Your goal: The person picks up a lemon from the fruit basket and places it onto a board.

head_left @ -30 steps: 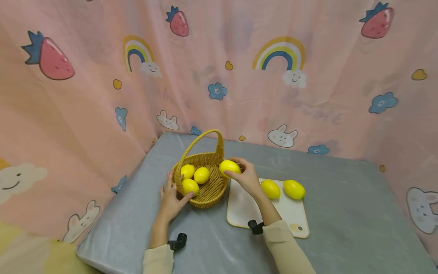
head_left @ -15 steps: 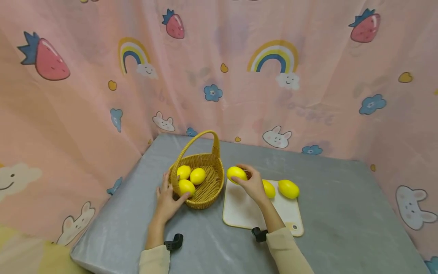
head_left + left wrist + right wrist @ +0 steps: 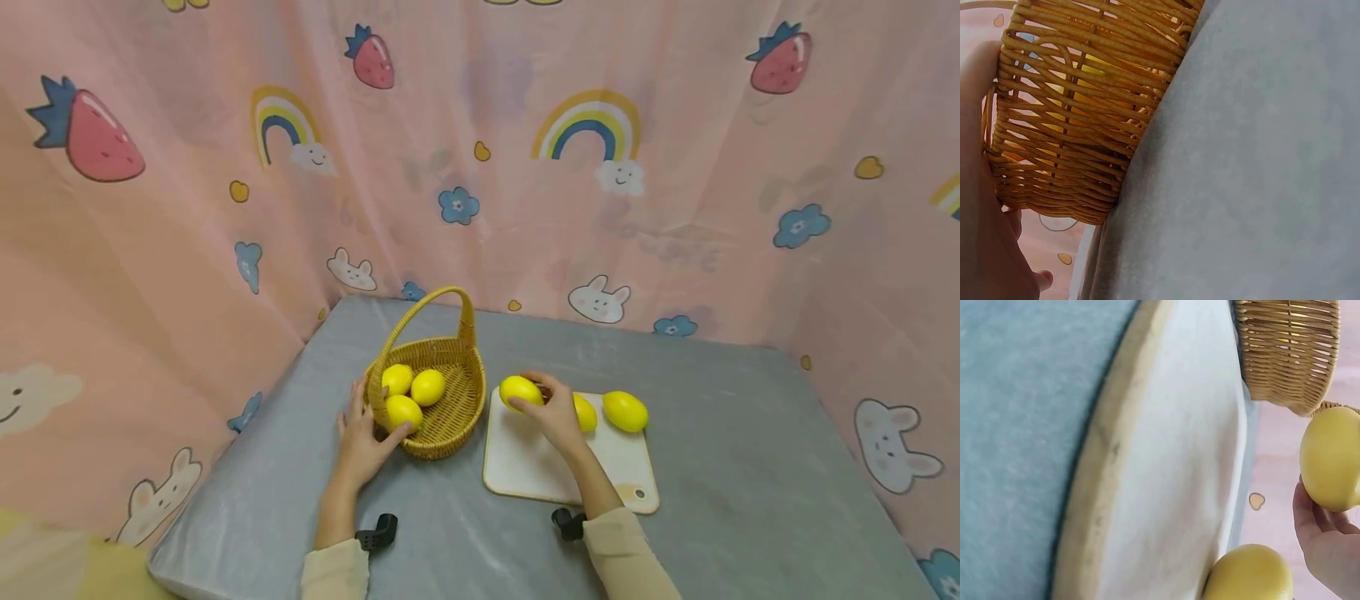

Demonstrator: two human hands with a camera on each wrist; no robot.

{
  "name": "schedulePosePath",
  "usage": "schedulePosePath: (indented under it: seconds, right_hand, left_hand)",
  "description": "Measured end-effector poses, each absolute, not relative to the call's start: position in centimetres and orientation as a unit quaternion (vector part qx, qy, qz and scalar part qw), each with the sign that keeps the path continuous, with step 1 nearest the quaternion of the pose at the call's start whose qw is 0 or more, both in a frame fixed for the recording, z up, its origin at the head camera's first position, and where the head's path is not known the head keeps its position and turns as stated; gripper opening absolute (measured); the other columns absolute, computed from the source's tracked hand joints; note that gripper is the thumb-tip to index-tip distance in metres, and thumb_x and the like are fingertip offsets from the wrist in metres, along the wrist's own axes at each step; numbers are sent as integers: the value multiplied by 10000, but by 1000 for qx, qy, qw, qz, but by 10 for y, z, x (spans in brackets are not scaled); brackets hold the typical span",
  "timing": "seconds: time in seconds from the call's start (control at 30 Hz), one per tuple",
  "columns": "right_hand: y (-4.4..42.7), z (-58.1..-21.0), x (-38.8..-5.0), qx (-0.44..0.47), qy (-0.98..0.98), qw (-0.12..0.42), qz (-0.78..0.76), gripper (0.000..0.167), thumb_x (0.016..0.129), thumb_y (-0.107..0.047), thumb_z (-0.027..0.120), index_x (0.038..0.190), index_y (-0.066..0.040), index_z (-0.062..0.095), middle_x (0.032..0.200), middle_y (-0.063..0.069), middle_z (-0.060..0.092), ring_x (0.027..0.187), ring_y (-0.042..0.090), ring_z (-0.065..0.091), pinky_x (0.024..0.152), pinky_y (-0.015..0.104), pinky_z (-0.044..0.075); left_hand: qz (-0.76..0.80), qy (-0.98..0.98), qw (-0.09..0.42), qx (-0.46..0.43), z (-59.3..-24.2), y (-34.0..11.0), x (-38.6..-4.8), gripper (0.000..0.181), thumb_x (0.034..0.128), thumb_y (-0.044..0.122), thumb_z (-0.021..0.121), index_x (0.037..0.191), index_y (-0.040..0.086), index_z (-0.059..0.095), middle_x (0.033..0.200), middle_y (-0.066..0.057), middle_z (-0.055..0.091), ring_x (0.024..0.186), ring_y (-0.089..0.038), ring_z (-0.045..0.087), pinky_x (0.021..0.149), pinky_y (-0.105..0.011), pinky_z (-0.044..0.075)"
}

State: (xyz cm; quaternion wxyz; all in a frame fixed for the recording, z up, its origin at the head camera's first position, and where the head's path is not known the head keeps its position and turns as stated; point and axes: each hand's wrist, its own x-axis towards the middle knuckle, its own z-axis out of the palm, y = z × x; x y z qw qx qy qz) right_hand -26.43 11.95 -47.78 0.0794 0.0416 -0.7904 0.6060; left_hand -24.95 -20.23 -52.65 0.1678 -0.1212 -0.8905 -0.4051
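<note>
My left hand (image 3: 362, 450) grips the near left rim of a woven wicker basket (image 3: 448, 417), thumb over the edge and fingers along the outer side. Three yellow lemons lie inside, the nearest lemon (image 3: 403, 412) close to that thumb. In the left wrist view the basket's woven wall (image 3: 1085, 112) fills the upper left. With its thumb and fingers my right hand (image 3: 557, 417) holds another lemon (image 3: 521, 392) above the back left corner of a white cutting board (image 3: 528, 458). The right wrist view shows this held lemon (image 3: 1333, 459) raised off the board.
Two more lemons lie at the back of the board: one lemon (image 3: 585, 413) partly behind my right hand, the other lemon (image 3: 625, 412) farther right. The basket's tall handle (image 3: 420, 308) arches over it. A grey-covered table (image 3: 735, 467) meets a pink patterned curtain (image 3: 525, 217).
My right hand has carried its lemon from beside the basket's right rim rightward and nearer, over the board. My left hand stays on the basket. The whole head view has shifted slightly.
</note>
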Motion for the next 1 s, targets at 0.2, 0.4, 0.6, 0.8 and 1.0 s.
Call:
schedulePosePath:
  seconds: [0.2, 0.4, 0.6, 0.8, 1.0]
  right_hand:
    - [116, -487, -263, 28, -799, 75, 596, 490, 836, -67, 803, 1285, 31, 633, 1273, 180, 635, 1085, 320, 596, 910, 392, 470]
    - [114, -495, -262, 23, -808, 74, 584, 482, 829, -40, 798, 1271, 55, 634, 1279, 204, 628, 1109, 352, 586, 945, 457, 463]
    - [112, -500, -262, 15, -818, 73, 570, 480, 812, -24, 805, 1258, 54, 643, 1264, 200, 627, 1095, 348, 573, 953, 471, 457]
    - [110, -501, -264, 7, -820, 73, 568, 483, 809, -24, 805, 1259, 49, 644, 1269, 190, 625, 1113, 346, 566, 973, 482, 448]
    - [108, -500, -264, -3, -822, 65, 565, 498, 815, -22, 798, 1276, 56, 629, 1284, 196, 617, 1147, 351, 554, 993, 488, 439]
  left_hand:
    - [-404, -890, 170, -122, -527, -203, -250, 742, 892, 407, 727, 1505, 94, 449, 1660, -128, 88, 1510, -406, 21, 1050, -776, 10]
    - [-404, -890, 171, -123, -526, -202, -249, 752, 888, 409, 728, 1503, 78, 449, 1658, -135, 90, 1505, -423, 29, 1044, -781, 12]
    - [-403, -891, 167, -121, -526, -203, -250, 755, 889, 413, 725, 1504, 77, 446, 1660, -125, 89, 1502, -431, 38, 1041, -785, 23]
    - [-402, -893, 164, -118, -527, -203, -251, 757, 885, 422, 731, 1501, 81, 452, 1660, -128, 86, 1499, -442, 41, 1040, -786, 33]
    - [-399, -895, 160, -118, -526, -203, -250, 765, 888, 426, 728, 1510, 86, 439, 1660, -126, 82, 1503, -431, 32, 1043, -784, 27]
